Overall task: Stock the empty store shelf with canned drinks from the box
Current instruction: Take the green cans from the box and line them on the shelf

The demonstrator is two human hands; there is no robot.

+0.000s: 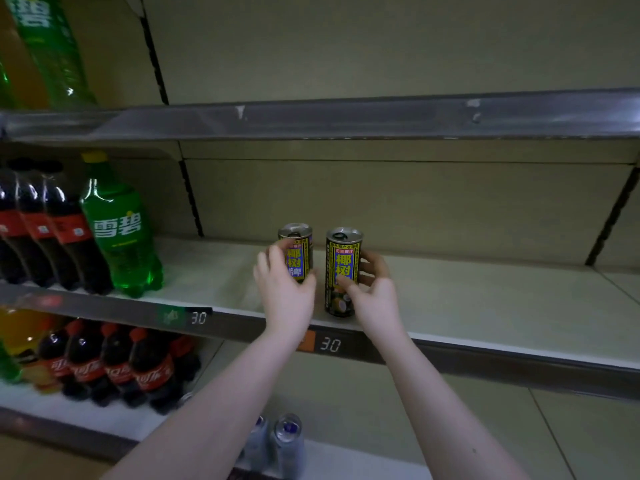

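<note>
Left can [298,259] and right can [343,268] read "椰树"; green bottle [119,233], far left, "雪碧"; left shelf tag [198,318] and right shelf tag [329,344] show "30".

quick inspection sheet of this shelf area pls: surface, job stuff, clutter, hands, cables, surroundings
surface: middle shelf, pale board, bare to the right of the cans
job's things: left can and right can, both upright and apart, near the shelf's front; box not in view
clutter: nothing seen
hands: left hand grips the left can; right hand grips the right can
cables: nothing seen
surroundings: green bottle and cola bottles at the left end of the same shelf; lower cola bottles on the shelf below; price tag reading 30 on the front rail; pale cans lower down
</note>
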